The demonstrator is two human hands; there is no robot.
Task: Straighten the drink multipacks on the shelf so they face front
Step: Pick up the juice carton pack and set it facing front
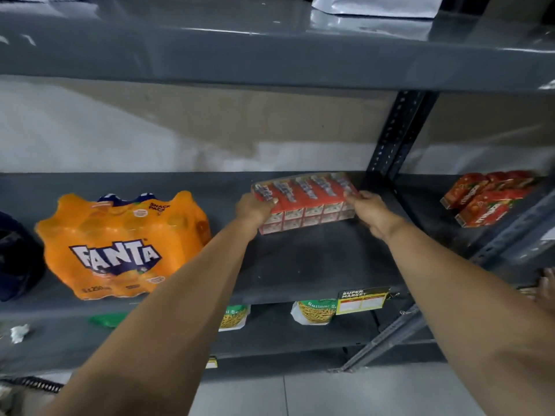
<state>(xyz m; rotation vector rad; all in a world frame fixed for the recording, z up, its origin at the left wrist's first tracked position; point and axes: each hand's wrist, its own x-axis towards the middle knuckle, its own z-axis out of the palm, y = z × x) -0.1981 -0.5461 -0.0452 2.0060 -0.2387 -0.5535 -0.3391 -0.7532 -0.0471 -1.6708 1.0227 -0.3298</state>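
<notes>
The print on the red carton pack (304, 202) was blurred and could not be read, and the left hand (255, 209) covered its near left corner. A dark blue pack (16, 256) was cut off by the left edge. The red cartons (488, 198) at far right were smeared by motion. Forearms hid parts of the snack bags (312, 312) below. Another hand (545, 288) was clipped at the right edge.
</notes>
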